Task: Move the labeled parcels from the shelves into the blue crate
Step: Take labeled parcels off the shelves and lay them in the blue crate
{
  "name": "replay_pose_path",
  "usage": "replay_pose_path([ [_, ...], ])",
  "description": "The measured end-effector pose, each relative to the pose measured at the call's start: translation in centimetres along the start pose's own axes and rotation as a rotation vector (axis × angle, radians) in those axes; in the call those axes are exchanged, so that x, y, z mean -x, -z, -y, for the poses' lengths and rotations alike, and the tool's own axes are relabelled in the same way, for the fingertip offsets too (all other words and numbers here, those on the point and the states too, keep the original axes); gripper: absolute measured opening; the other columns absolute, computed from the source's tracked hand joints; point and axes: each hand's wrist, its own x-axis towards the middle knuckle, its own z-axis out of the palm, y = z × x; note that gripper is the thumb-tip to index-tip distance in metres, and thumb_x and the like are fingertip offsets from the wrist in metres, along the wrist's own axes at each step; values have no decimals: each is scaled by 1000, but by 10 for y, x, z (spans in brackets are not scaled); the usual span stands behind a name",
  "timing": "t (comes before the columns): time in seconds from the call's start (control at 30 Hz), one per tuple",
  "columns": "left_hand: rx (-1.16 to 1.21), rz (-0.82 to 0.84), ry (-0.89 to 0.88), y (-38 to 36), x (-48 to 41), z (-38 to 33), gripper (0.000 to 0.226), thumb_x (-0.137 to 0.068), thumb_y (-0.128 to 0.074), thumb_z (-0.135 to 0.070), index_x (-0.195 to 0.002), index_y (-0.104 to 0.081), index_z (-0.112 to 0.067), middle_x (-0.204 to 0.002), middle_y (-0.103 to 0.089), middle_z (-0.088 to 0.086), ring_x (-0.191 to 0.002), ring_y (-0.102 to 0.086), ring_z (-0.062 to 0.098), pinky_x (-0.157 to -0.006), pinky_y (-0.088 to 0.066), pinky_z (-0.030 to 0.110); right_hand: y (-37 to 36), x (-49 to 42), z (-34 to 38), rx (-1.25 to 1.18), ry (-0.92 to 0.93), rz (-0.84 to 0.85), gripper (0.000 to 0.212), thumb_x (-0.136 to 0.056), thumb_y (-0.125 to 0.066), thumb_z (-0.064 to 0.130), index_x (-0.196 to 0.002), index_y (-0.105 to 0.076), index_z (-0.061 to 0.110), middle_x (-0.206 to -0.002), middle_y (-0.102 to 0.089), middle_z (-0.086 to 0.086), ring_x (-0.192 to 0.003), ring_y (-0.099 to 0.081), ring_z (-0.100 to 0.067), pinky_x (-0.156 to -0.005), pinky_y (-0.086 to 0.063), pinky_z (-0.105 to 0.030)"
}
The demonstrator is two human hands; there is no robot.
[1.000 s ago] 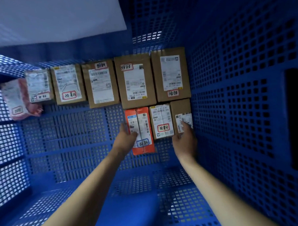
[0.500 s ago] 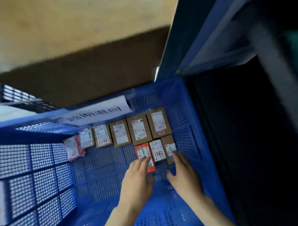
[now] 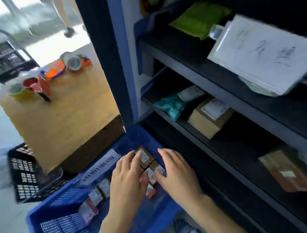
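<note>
Both hands are empty and a little apart: the left hand [image 3: 127,181] and right hand [image 3: 176,175] hover with fingers spread over the far right corner of the blue crate [image 3: 54,198]. Whether the fingertips touch anything below, I cannot tell. Parcels already lie label-up along the crate's far wall, among them a brown box [image 3: 144,156] in that corner, an orange packet [image 3: 150,191] beside it and a pink bag [image 3: 88,210] toward the left wall. More wait on the shelf rack [image 3: 182,67] to the right: a labeled cardboard box [image 3: 207,121] at the front edge of the middle shelf, a teal mailer bag [image 3: 171,105] near its left end, a green bag [image 3: 199,19] on the shelf above and a blurred parcel [image 3: 285,170] on the lowest. The likeliest slip is the teal bag, soft and crumpled, sagging out of a one-handed pinch on the way across. The cardboard box, dropped rather than set down, would probably knock the rows askew or cover their labels. A careless reach upward could snag the paper sign [image 3: 259,55] hanging from the upper shelf's edge.
</note>
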Motion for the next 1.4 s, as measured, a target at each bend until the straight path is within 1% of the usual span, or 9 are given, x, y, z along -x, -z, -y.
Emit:
replay_pose_path([
  [0.2, -12, -11, -290, 47, 47, -68, 72, -74, -81, -29, -139, -53, -14, -133, -58, 5, -123, -52, 27, -95, -50, 40, 74, 107, 9, 102, -209, -245, 70, -85, -70, 34, -145, -40, 16, -145, -48, 1, -136, -43, -17, -108, -42, -32],
  [0.37, 64, 16, -563, 51, 78, -144, 74, -72, -83, -30, -137, -52, -13, -135, -59, 5, -126, -55, 26, -95, -52, 40, 125, 196, 2, 157, -414, -371, 77, -92, -60, 43, -154, -18, 25, -160, -20, 11, -148, -13, -8, -119, -21, -26],
  [0.6, 144, 63, -969, 48, 134, -283, 74, -69, -83, -29, -134, -51, -18, -136, -59, 3, -127, -55, 27, -93, -53, 41, 197, 329, -22, 325, -762, -663, 81, -83, -71, 38, -150, -31, 19, -154, -37, 2, -144, -32, -18, -115, -32, -38],
  [0.7, 143, 87, -1125, 45, 173, -338, 73, -70, -82, -31, -135, -53, -19, -138, -58, 4, -128, -54, 28, -93, -54, 45, 218, 397, -29, 370, -888, -787, 80, -75, -79, 36, -143, -43, 14, -145, -50, -3, -134, -46, -22, -110, -38, -36],
  [0.83, 159, 80, -1307, 44, 236, -403, 71, -72, -80, -37, -135, -53, -21, -141, -56, 3, -131, -51, 27, -98, -49, 44, 236, 488, -33, 420, -1030, -889, 78, -76, -78, 37, -143, -43, 16, -145, -50, -3, -135, -45, -23, -108, -37, -38],
  [1.0, 137, 70, -1385, 40, 314, -460, 69, -76, -76, -43, -138, -52, -24, -143, -54, 4, -133, -50, 27, -99, -48, 45, 249, 585, -41, 423, -1093, -967, 76, -81, -74, 35, -146, -40, 18, -150, -44, -4, -139, -39, -25, -111, -38, -44],
  [1.23, 77, 51, -1338, 24, 387, -500, 65, -77, -73, -44, -135, -53, -26, -138, -58, 5, -124, -55, 28, -88, -52, 47, 262, 666, -63, 470, -1029, -946, 71, -78, -76, 35, -140, -47, 15, -145, -49, -9, -136, -44, -28, -108, -42, -46],
  [1.33, 89, 52, -1288, 22, 408, -511, 63, -83, -65, -46, -141, -47, -29, -147, -49, 1, -133, -46, 25, -96, -48, 47, 268, 685, -71, 476, -976, -955, 70, -78, -77, 35, -139, -48, 15, -145, -49, -8, -136, -44, -28, -108, -42, -47],
  [1.4, 124, 143, -1255, 19, 419, -519, 63, -89, -58, -48, -147, -39, -33, -154, -39, -4, -141, -35, 21, -105, -42, 46, 273, 694, -78, 459, -952, -956, 70, -79, -76, 36, -140, -47, 16, -148, -47, -7, -138, -42, -27, -109, -41, -48],
])
